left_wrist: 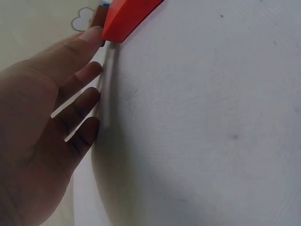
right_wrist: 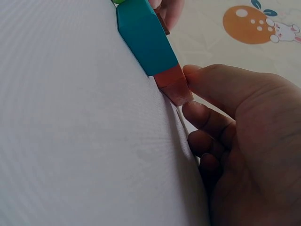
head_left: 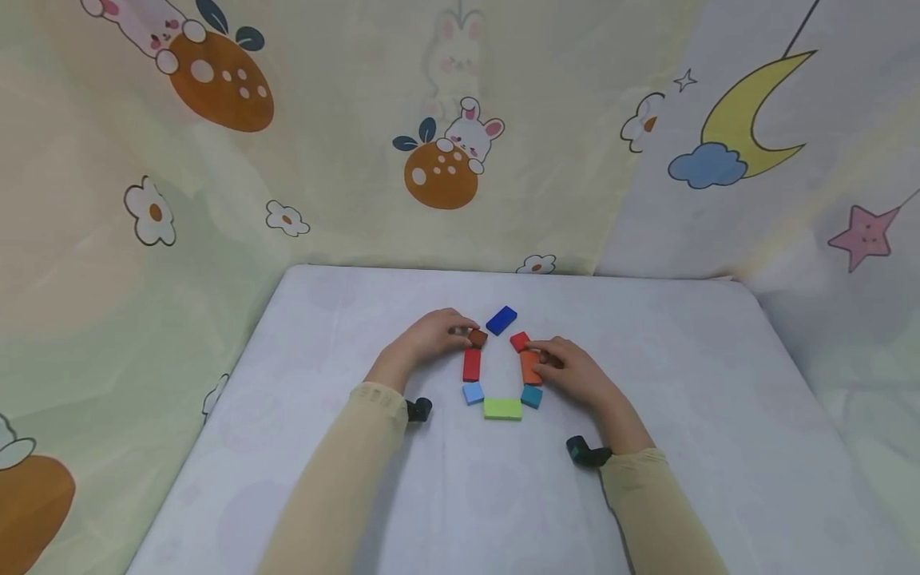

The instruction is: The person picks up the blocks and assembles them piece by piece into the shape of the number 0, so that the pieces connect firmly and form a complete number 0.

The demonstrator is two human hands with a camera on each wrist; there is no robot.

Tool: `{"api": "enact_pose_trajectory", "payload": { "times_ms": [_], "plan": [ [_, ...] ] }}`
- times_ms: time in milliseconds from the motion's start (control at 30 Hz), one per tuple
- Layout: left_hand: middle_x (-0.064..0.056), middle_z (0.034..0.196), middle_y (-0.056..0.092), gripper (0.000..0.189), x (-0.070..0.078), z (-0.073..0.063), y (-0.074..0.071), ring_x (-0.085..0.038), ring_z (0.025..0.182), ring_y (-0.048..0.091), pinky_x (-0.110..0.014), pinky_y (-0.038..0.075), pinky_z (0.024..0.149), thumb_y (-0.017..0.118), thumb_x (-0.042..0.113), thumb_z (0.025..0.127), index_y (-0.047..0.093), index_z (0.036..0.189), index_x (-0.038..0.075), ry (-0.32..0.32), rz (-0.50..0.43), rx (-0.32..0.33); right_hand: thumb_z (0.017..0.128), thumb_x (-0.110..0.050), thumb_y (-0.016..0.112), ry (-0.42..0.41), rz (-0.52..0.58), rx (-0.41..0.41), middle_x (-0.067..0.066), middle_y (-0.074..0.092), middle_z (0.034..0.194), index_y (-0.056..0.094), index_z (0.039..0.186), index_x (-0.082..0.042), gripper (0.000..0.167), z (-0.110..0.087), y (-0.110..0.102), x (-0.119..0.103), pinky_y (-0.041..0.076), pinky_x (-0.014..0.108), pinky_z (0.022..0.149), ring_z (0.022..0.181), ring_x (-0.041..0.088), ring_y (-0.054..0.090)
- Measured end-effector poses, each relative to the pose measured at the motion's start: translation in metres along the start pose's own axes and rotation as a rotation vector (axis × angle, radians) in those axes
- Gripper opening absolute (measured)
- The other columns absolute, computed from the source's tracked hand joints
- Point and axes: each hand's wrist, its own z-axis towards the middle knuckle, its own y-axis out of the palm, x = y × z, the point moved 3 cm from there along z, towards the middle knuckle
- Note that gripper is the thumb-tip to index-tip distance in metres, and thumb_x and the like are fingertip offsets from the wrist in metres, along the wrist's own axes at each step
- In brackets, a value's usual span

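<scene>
My left hand (head_left: 437,334) pinches a small brown block (head_left: 477,339) between thumb and index finger, at the upper end of a red block (head_left: 471,365). The left wrist view shows the thumb against that brown block (left_wrist: 97,18), with the other fingers spread loosely. On the other side, my right hand (head_left: 571,369) touches the orange block (head_left: 530,368) with its thumb, its index fingertip beside a small red block (head_left: 520,342). The right wrist view shows thumb and finger at the edge of the orange block (right_wrist: 175,85), partly behind the teal block (right_wrist: 146,38).
A dark blue block (head_left: 501,320) lies slanted at the top of the ring of blocks. Light blue (head_left: 473,393), green (head_left: 502,409) and teal blocks form its lower part. Everything lies on a white-covered table (head_left: 503,495) before a printed cloth backdrop (head_left: 331,128).
</scene>
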Motion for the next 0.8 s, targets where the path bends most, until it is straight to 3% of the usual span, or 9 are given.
{"api": "enact_pose_trajectory", "payload": {
  "times_ms": [800],
  "plan": [
    [0.007, 0.125, 0.055, 0.034, -0.0023, 0.0068, 0.0024, -0.014, 0.117, 0.05, -0.037, 0.046, 0.106, 0.066, 0.033, 0.095, 0.065, 0.129, 0.038, 0.009, 0.044, -0.045, 0.094, -0.03, 0.066, -0.039, 0.011, 0.003, 0.001, 0.057, 0.104, 0.058, 0.136, -0.03, 0.042, 0.0009, 0.0001, 0.0021, 0.049, 0.036, 0.087, 0.101, 0.02, 0.051]
  ]
}}
